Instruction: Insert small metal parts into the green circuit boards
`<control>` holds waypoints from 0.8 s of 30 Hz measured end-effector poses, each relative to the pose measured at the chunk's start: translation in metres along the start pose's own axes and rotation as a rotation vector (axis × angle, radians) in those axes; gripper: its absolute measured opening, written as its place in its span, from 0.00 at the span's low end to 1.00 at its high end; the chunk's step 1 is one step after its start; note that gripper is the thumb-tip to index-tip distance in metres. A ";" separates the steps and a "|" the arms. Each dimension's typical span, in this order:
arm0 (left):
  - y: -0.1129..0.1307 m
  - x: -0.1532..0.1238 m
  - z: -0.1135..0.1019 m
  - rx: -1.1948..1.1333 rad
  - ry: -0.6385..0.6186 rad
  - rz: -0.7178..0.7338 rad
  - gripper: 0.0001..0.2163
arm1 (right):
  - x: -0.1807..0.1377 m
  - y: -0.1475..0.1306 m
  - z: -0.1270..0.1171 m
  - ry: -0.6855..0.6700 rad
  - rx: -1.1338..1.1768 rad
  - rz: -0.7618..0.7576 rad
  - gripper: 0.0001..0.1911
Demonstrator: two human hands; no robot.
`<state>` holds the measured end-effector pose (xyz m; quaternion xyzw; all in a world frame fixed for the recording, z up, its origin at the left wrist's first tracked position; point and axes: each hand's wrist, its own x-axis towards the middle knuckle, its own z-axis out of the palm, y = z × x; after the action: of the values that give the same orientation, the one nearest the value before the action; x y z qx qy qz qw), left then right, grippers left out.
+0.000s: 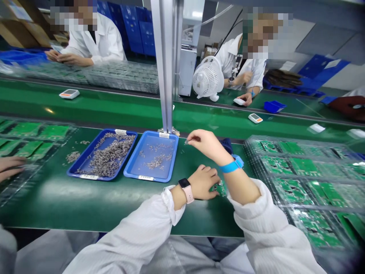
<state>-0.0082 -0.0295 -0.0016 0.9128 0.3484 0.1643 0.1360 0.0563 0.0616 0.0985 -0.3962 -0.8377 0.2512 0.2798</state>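
My left hand (203, 182), with a pink watch on the wrist, is closed on a small green circuit board (219, 188) lying on the green bench. My right hand (205, 144), with a blue wrist strap, is raised above it and pinches a tiny metal part (186, 142) between thumb and fingertips, just right of a blue tray (171, 161) that holds a few small parts. Further left, a second blue tray (74, 167) is heaped with many of the same grey parts.
Clear plastic trays of green boards (299, 171) fill the bench at right, with more at left (28, 137). Another person's hand (10, 167) rests at the left edge. A metal post (165, 76), a white fan (207, 80) and two co-workers sit beyond the conveyor.
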 end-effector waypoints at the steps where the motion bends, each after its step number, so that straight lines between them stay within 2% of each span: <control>1: 0.000 0.000 0.003 -0.003 0.006 0.047 0.16 | -0.007 0.008 -0.005 0.005 -0.034 0.019 0.06; 3: 0.000 -0.001 0.007 -0.012 0.030 0.093 0.15 | -0.020 0.022 -0.011 0.005 -0.092 0.046 0.07; 8: 0.000 -0.003 0.009 -0.004 0.029 0.096 0.16 | -0.037 0.044 -0.008 -0.022 -0.143 0.095 0.10; 20: -0.001 -0.002 0.010 0.001 0.006 0.085 0.16 | -0.038 0.048 -0.007 0.058 -0.086 0.137 0.13; 24: 0.001 -0.002 0.007 0.001 0.017 0.078 0.18 | -0.044 0.045 -0.015 0.064 -0.090 0.107 0.13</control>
<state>-0.0065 -0.0326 -0.0086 0.9243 0.3139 0.1768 0.1259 0.1134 0.0548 0.0687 -0.4602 -0.8164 0.2151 0.2746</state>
